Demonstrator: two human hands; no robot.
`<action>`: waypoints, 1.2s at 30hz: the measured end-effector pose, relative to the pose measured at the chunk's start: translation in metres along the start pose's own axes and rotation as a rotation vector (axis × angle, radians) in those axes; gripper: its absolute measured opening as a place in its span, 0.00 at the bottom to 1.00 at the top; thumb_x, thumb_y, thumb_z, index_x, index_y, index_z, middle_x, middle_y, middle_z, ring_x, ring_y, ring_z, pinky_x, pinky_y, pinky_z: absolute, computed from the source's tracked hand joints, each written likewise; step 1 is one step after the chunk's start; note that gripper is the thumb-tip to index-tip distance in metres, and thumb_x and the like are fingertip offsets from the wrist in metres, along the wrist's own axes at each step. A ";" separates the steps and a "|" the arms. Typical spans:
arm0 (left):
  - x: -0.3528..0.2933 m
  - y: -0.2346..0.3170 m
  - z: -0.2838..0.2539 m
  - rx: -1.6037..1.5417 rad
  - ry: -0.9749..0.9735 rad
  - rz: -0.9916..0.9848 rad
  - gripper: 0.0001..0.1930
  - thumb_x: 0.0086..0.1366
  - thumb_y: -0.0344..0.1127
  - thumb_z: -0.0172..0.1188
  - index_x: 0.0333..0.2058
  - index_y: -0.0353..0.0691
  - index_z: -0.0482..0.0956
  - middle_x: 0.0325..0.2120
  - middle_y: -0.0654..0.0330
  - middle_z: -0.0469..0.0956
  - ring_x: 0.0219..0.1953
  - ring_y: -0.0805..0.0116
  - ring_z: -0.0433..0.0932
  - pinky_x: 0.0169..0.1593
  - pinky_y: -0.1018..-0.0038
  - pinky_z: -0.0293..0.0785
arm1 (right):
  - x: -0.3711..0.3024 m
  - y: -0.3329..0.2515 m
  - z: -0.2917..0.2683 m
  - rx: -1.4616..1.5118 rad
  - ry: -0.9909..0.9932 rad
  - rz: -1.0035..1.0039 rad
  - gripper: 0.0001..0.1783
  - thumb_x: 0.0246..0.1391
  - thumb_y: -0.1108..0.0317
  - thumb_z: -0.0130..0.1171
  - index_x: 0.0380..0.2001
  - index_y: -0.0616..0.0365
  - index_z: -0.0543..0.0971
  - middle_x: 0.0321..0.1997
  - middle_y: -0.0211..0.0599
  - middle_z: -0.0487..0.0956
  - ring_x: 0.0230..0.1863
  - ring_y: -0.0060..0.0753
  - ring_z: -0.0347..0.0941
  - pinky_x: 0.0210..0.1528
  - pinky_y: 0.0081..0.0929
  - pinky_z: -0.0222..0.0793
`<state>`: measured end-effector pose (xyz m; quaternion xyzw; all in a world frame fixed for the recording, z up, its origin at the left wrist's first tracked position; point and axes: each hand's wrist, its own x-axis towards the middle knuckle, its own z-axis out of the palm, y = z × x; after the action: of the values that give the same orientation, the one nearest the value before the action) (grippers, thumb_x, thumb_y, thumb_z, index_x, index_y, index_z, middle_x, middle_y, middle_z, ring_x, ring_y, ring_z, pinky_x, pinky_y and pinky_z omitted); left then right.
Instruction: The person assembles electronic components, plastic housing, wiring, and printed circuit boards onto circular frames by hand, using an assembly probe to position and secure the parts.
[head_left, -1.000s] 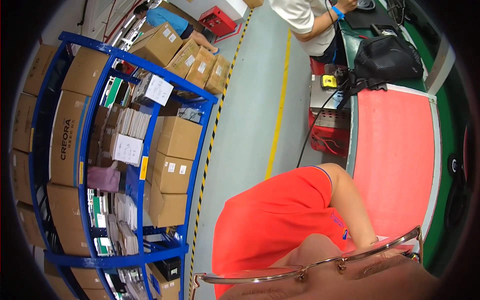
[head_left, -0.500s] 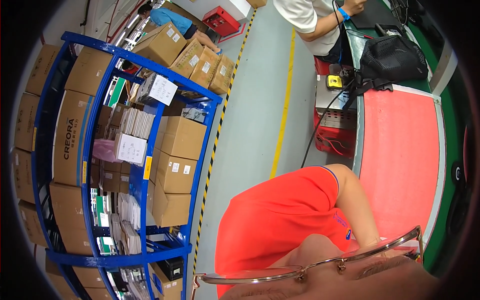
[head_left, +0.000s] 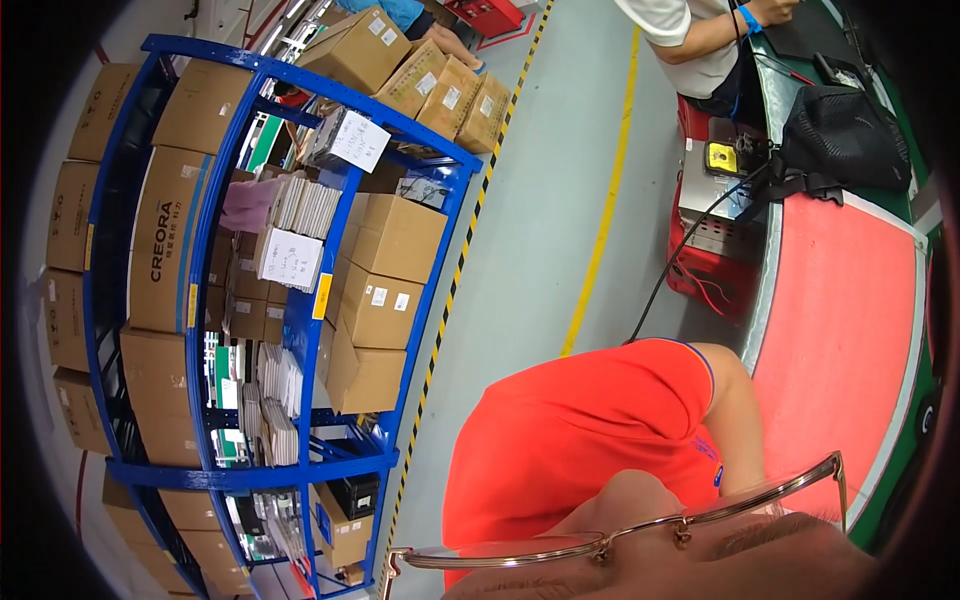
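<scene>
Neither of my hands shows. One of my arms point(head_left: 738, 415) comes out of a red short sleeve point(head_left: 650, 385) and runs down beside a bench topped with a red mat point(head_left: 840, 310). Its forearm end passes behind an eyeglass frame point(head_left: 690, 520), so the hand and anything it may hold are hidden. A black mesh bag point(head_left: 845, 140) with straps lies on the bench beyond the red mat. Below the bench edge sits a yellow-and-black device point(head_left: 722, 158) on a metal case, with a black cable point(head_left: 690, 235) trailing from it.
A blue shelving rack point(head_left: 250, 473) on the left holds cardboard boxes point(head_left: 400, 240) and stacked flat packs point(head_left: 305, 208). Yellow-black tape point(head_left: 470, 240) and a yellow line point(head_left: 605, 220) mark the grey floor. A co-worker's hand point(head_left: 772, 10) is at the bench's far end; another person bends behind the boxes.
The whole view has shifted: the rack, floor lines and bench now appear farther right, and the far things higher. My arm stays beside the red mat, its hand still out of sight.
</scene>
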<state>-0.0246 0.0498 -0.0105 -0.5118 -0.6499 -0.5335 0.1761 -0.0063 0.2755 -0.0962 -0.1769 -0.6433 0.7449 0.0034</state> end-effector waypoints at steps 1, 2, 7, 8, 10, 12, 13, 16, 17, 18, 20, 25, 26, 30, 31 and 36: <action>-0.001 0.002 -0.003 -0.017 0.005 -0.008 0.10 0.51 0.36 0.55 0.31 0.39 0.70 0.38 0.43 0.67 0.49 0.39 0.67 0.48 0.41 0.65 | 0.000 0.001 0.000 0.000 0.003 0.001 0.31 0.59 0.53 0.46 0.60 0.61 0.62 0.60 0.43 0.67 0.52 0.38 0.68 0.46 0.28 0.64; -0.001 0.002 -0.004 -0.032 0.011 -0.015 0.10 0.51 0.36 0.54 0.32 0.39 0.69 0.39 0.43 0.67 0.49 0.39 0.67 0.48 0.42 0.65 | 0.001 0.002 0.001 0.000 0.005 0.001 0.31 0.59 0.53 0.46 0.60 0.61 0.62 0.60 0.43 0.67 0.52 0.38 0.68 0.47 0.28 0.64; 0.003 0.008 -0.017 -0.114 0.030 -0.054 0.12 0.54 0.35 0.52 0.36 0.37 0.67 0.41 0.42 0.66 0.50 0.40 0.66 0.50 0.45 0.65 | 0.000 0.010 -0.003 0.006 0.020 0.006 0.31 0.59 0.54 0.46 0.60 0.62 0.63 0.60 0.43 0.68 0.53 0.38 0.68 0.48 0.29 0.63; 0.004 0.008 -0.017 -0.128 0.033 -0.062 0.13 0.55 0.35 0.51 0.37 0.36 0.66 0.42 0.42 0.66 0.50 0.40 0.66 0.50 0.45 0.65 | -0.001 0.011 -0.003 0.008 0.022 0.006 0.31 0.59 0.54 0.46 0.60 0.62 0.63 0.60 0.43 0.68 0.53 0.39 0.68 0.48 0.29 0.63; 0.005 0.011 -0.017 -0.158 0.040 -0.074 0.14 0.56 0.35 0.50 0.39 0.36 0.65 0.43 0.41 0.65 0.51 0.41 0.66 0.51 0.46 0.65 | -0.003 0.014 -0.005 0.012 0.027 0.005 0.30 0.59 0.54 0.46 0.60 0.62 0.63 0.60 0.43 0.68 0.54 0.39 0.68 0.49 0.29 0.63; 0.006 0.010 -0.016 -0.189 0.046 -0.085 0.15 0.57 0.35 0.49 0.41 0.35 0.64 0.44 0.41 0.65 0.51 0.41 0.66 0.51 0.48 0.65 | -0.003 0.016 -0.006 0.017 0.034 0.001 0.30 0.59 0.54 0.46 0.59 0.62 0.63 0.60 0.43 0.68 0.54 0.39 0.68 0.50 0.29 0.63; 0.006 0.012 -0.015 -0.206 0.050 -0.089 0.15 0.57 0.35 0.49 0.42 0.35 0.63 0.45 0.41 0.65 0.52 0.41 0.66 0.52 0.48 0.65 | -0.003 0.016 -0.007 0.018 0.039 -0.001 0.30 0.59 0.55 0.46 0.59 0.62 0.63 0.60 0.44 0.68 0.54 0.39 0.68 0.50 0.30 0.63; 0.007 0.012 -0.013 -0.262 0.066 -0.099 0.16 0.59 0.35 0.47 0.44 0.33 0.62 0.46 0.40 0.64 0.52 0.42 0.66 0.53 0.50 0.65 | -0.007 0.015 -0.011 0.014 0.056 -0.010 0.30 0.59 0.55 0.46 0.59 0.63 0.63 0.59 0.44 0.68 0.54 0.39 0.68 0.51 0.30 0.62; 0.007 0.011 -0.008 -0.277 0.067 -0.103 0.17 0.60 0.35 0.47 0.45 0.33 0.61 0.47 0.40 0.64 0.53 0.42 0.66 0.53 0.50 0.65 | -0.008 0.017 -0.013 0.019 0.059 -0.013 0.29 0.59 0.55 0.45 0.59 0.63 0.63 0.59 0.44 0.68 0.55 0.39 0.68 0.51 0.30 0.62; 0.007 0.013 -0.008 -0.291 0.068 -0.108 0.17 0.60 0.35 0.46 0.46 0.33 0.61 0.48 0.40 0.64 0.53 0.42 0.66 0.53 0.51 0.65 | -0.010 0.018 -0.015 0.022 0.062 -0.015 0.29 0.60 0.55 0.45 0.59 0.63 0.63 0.59 0.44 0.68 0.55 0.39 0.67 0.51 0.30 0.62; 0.007 0.012 0.001 -0.324 0.075 -0.116 0.18 0.61 0.35 0.46 0.48 0.32 0.60 0.49 0.40 0.63 0.53 0.42 0.66 0.54 0.52 0.65 | -0.011 0.019 -0.018 0.025 0.071 -0.021 0.29 0.60 0.56 0.45 0.59 0.63 0.63 0.59 0.44 0.68 0.55 0.39 0.67 0.52 0.31 0.62; 0.009 0.013 -0.003 -0.406 0.094 -0.137 0.20 0.64 0.35 0.43 0.52 0.30 0.57 0.51 0.39 0.62 0.55 0.43 0.66 0.56 0.55 0.65 | -0.012 0.021 -0.020 0.029 0.091 -0.035 0.28 0.60 0.57 0.45 0.59 0.63 0.63 0.59 0.44 0.68 0.56 0.39 0.67 0.53 0.31 0.62; 0.009 0.013 0.001 -0.421 0.099 -0.142 0.21 0.65 0.35 0.43 0.53 0.30 0.57 0.52 0.39 0.62 0.55 0.43 0.66 0.56 0.56 0.65 | -0.012 0.022 -0.020 0.029 0.092 -0.037 0.28 0.60 0.57 0.45 0.59 0.63 0.63 0.59 0.44 0.68 0.56 0.40 0.67 0.54 0.31 0.62; 0.013 0.012 0.003 -0.487 0.109 -0.158 0.23 0.67 0.35 0.41 0.57 0.28 0.55 0.54 0.38 0.62 0.56 0.44 0.66 0.58 0.58 0.65 | -0.014 0.023 -0.024 0.036 0.111 -0.049 0.28 0.60 0.57 0.45 0.59 0.64 0.63 0.59 0.44 0.68 0.56 0.40 0.67 0.55 0.32 0.61; 0.014 0.012 0.005 -0.508 0.108 -0.159 0.23 0.68 0.35 0.40 0.58 0.28 0.54 0.55 0.38 0.61 0.56 0.44 0.66 0.58 0.58 0.65 | -0.016 0.023 -0.027 0.039 0.121 -0.055 0.28 0.60 0.58 0.45 0.58 0.64 0.63 0.59 0.44 0.68 0.56 0.40 0.67 0.55 0.32 0.61; 0.017 0.002 0.044 -0.736 0.139 -0.392 0.20 0.60 0.30 0.47 0.51 0.32 0.61 0.46 0.42 0.66 0.52 0.46 0.69 0.54 0.56 0.67 | -0.033 0.010 -0.042 0.053 0.208 -0.133 0.27 0.60 0.58 0.45 0.58 0.64 0.64 0.59 0.44 0.68 0.57 0.40 0.66 0.56 0.33 0.61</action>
<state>-0.0159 0.0963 -0.0127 -0.3702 -0.4876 -0.7867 -0.0798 0.0384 0.3065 -0.1017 -0.2099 -0.6300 0.7372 0.1243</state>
